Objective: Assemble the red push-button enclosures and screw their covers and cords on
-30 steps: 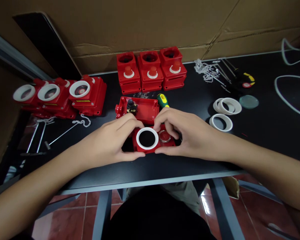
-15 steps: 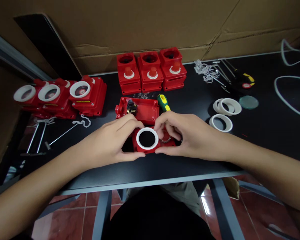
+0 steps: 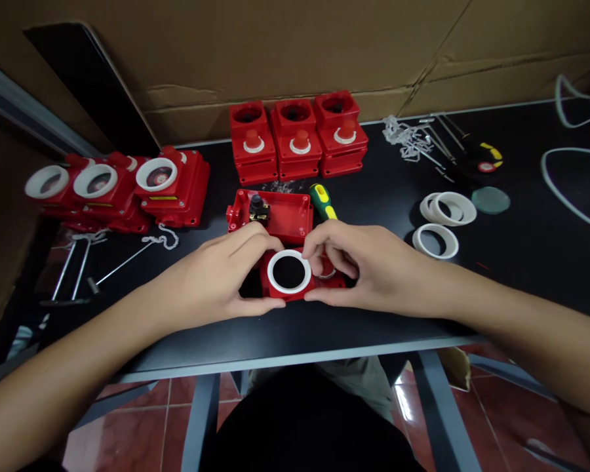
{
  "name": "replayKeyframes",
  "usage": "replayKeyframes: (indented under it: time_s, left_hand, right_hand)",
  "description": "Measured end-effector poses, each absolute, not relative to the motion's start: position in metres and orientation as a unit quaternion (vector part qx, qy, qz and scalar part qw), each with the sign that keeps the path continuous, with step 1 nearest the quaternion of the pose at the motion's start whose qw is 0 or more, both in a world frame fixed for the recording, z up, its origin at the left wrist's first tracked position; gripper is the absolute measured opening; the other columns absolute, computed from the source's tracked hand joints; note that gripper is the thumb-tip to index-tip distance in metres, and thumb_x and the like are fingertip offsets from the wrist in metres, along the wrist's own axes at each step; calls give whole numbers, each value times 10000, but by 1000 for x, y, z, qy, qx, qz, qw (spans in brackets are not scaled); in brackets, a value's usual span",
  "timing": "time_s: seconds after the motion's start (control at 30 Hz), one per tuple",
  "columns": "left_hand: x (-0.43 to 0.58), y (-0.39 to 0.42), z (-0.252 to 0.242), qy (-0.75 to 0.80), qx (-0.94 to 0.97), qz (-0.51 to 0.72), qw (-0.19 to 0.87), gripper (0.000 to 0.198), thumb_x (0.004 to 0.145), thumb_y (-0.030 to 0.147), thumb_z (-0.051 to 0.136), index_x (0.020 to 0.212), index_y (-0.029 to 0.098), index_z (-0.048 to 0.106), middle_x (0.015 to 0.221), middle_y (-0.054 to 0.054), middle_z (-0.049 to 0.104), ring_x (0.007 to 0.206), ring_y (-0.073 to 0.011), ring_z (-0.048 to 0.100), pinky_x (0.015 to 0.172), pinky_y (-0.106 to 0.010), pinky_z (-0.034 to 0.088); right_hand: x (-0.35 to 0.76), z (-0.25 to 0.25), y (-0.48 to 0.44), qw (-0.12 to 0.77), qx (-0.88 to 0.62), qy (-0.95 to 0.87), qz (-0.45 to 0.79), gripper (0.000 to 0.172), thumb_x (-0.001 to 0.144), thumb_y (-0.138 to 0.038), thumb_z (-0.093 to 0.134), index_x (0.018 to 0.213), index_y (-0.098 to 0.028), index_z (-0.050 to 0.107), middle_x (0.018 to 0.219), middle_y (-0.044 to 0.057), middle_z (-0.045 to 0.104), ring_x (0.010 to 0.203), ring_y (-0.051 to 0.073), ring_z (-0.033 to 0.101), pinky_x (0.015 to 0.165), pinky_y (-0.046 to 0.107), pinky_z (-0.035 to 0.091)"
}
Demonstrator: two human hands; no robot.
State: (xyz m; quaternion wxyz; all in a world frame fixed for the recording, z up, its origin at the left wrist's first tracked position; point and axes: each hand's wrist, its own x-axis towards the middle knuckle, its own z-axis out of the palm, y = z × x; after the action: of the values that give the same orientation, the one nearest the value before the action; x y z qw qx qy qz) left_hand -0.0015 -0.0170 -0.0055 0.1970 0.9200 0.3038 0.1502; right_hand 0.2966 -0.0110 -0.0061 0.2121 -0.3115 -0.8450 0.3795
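Thumbs and fingers of the left hand (image 3: 226,278) and right hand (image 3: 368,265) are closed in a shared grip on a red plastic cover (image 3: 319,284) with a round white plastic ring (image 3: 289,292) at its left end, near the front edge of the dark tabletop (image 3: 388,203); pinching both sides probably steadies it. Just behind lies an open, shallow red plastic box (image 3: 295,216), likely placed there for easy reach; inside stands a black switch with brass-coloured contacts (image 3: 258,208). Beside the box's right wall rests a green-and-yellow screwdriver handle (image 3: 322,200). Three loose white plastic rings (image 3: 441,252) sit well apart, rightward, seemingly grouped to leave working room.
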Motion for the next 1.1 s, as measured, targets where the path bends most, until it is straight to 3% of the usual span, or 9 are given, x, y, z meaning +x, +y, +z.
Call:
replayKeyframes:
  time_s: [0.23,0.33,0.43,0.5,0.67,0.87,1.1]
  left_hand:
    - [1,-18,-3,309,919,141,201,498,1026,401,885,1383,172,624,1293,-109,718,1109,-274,763,961,-381,645]
    - [0,-17,-3,306,919,144,202,503,1027,407,883,1386,171,622,1289,-107,718,1099,-271,762,957,-383,647]
    - [-1,-17,-4,304,920,145,201,513,1030,433,878,1389,175,617,1288,-104,719,1095,-269,762,956,-386,648]
    - [-1,-17,-4,306,920,143,200,516,1032,440,875,1390,175,616,1295,-107,722,1100,-271,763,964,-389,647]
    - [0,-18,-3,308,918,146,201,500,1031,420,875,1387,174,625,1289,-106,726,1098,-270,763,972,-383,643]
    - [1,-17,-4,307,919,143,200,528,1022,433,888,1394,165,627,1299,-112,724,1099,-270,762,973,-376,636]
    - [0,-16,-3,306,921,142,197,537,1013,417,905,1392,160,624,1289,-109,718,1099,-265,757,967,-371,633]
  right_hand:
    - [298,-8,-8,236,-293,-862,339,387,932,-359,893,1179,-183,653,1155,36,700,764,73,531,693,247,440]
    - [298,-7,-9,234,-293,-861,344,380,924,-345,905,1144,-179,644,1052,1,699,732,64,537,676,238,425]
    - [298,-7,-10,222,-295,-864,341,396,903,-279,923,1154,-179,634,934,-55,687,627,33,455,629,219,386]
    - [297,-8,-10,226,-291,-869,330,400,904,-267,923,1168,-180,635,964,-51,701,622,28,437,622,213,384]
    - [298,-9,-9,251,-279,-875,306,404,922,-335,921,1168,-176,643,1148,16,707,759,44,560,661,202,444]
    - [296,-7,-11,228,-281,-872,329,399,908,-213,914,1166,-169,612,836,-100,626,600,6,454,601,164,393]
    - [299,-11,-9,254,-272,-876,308,407,942,-318,903,1214,-173,637,1168,26,688,812,56,587,695,213,460]
